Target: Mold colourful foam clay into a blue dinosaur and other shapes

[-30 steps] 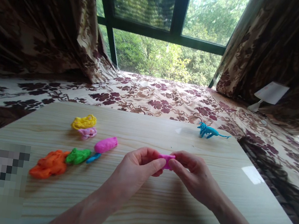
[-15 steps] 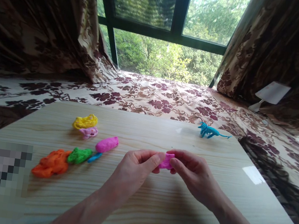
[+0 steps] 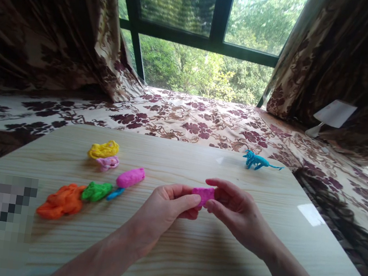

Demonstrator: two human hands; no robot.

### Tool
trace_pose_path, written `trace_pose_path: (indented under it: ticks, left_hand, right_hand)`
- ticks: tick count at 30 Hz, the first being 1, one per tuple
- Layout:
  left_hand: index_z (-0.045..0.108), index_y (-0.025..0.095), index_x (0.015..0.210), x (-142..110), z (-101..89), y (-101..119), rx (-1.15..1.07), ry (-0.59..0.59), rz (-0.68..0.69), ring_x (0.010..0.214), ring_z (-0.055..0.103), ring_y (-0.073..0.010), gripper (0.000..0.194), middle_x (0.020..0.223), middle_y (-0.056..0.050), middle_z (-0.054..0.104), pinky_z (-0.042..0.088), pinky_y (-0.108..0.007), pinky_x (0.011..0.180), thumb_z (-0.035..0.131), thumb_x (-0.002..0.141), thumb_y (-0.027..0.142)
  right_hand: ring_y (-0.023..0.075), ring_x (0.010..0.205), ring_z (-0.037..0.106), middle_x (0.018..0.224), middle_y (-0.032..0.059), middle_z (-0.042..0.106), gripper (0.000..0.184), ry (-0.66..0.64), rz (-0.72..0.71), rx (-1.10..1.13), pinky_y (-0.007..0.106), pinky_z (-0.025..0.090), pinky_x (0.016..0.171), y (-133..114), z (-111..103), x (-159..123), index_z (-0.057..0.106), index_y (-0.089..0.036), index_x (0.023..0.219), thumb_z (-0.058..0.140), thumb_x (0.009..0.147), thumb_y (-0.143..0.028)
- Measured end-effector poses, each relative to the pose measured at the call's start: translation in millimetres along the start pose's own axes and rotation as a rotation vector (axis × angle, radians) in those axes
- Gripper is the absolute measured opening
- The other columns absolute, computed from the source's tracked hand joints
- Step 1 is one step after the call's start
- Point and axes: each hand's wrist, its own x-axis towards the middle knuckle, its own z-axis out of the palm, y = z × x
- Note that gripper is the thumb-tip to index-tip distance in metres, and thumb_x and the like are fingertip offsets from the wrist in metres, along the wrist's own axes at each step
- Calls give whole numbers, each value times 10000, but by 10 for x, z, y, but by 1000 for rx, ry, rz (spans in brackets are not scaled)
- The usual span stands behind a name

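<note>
A small flattened piece of pink modelling clay (image 3: 204,194) is held above the table, near the middle. My left hand (image 3: 169,207) pinches its left side between thumb and fingers. Around the right edge of the piece, my right hand (image 3: 235,211) has thumb and index finger spread apart, the thumb tip close to the clay's lower right corner; whether it touches cannot be made out. Left of my hands lie a thicker pink clay roll (image 3: 130,177), a small blue clay strip (image 3: 115,193), a green clay lump (image 3: 97,191) and a larger orange clay lump (image 3: 61,201).
Yellow clay (image 3: 103,149) and pale pink clay (image 3: 108,163) lie farther back on the wooden table (image 3: 174,159). A blue four-legged clay figure (image 3: 258,160) with a long tail stands at the far right. Behind are a floral cloth (image 3: 200,117), a white lamp (image 3: 334,114) and curtains.
My right hand has loosened, its index finger lifting and spreading away from the thumb. The pink piece, in my left hand, has shifted slightly left and shows more of its surface.
</note>
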Motion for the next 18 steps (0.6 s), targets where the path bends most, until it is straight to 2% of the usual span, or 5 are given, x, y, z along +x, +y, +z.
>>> trace_pose_path:
  ticks: [3, 7, 10, 15, 18]
  left_hand:
    - [689, 159, 955, 1, -2, -7, 27, -13, -7, 739, 567, -152, 282, 764, -52, 647, 458, -281, 743, 619, 746, 336]
    - [670, 172, 996, -15, 16, -6, -1, -81, -21, 777, 566, -160, 293, 829, -50, 649, 451, -297, 758, 605, 764, 340]
    - [676, 176, 980, -28, 25, -5, -5, -132, -26, 814, 561, -165, 280, 857, -51, 661, 438, -281, 748, 579, 786, 353]
    - [694, 182, 952, -47, 49, -24, -12, -132, -27, 823, 562, -154, 243, 860, -47, 683, 407, -240, 729, 596, 781, 324]
    - [690, 183, 970, -62, 79, -40, -46, -153, -38, 893, 566, -181, 249, 882, -57, 684, 401, -280, 805, 583, 793, 320]
  right_hand:
    - [174, 923, 566, 1025, 47, 588, 566, -8, -128, -213, 349, 484, 813, -39, -35, 6, 442, -257, 1261, 664, 742, -214]
    - [167, 914, 549, 1030, 57, 544, 429, -34, -253, -319, 318, 479, 786, -55, -31, 6, 532, -244, 1169, 619, 763, -138]
    - [165, 900, 545, 995, 58, 542, 334, -67, -270, -335, 302, 476, 765, -45, -7, -6, 575, -217, 1100, 609, 777, -140]
    - [184, 986, 511, 1083, 73, 504, 470, -103, -289, -328, 318, 454, 835, -49, 31, -30, 503, -219, 1193, 657, 750, -180]
    - [174, 977, 511, 1071, 69, 503, 418, -110, -287, -318, 303, 454, 832, -58, 51, -34, 523, -211, 1158, 653, 761, -190]
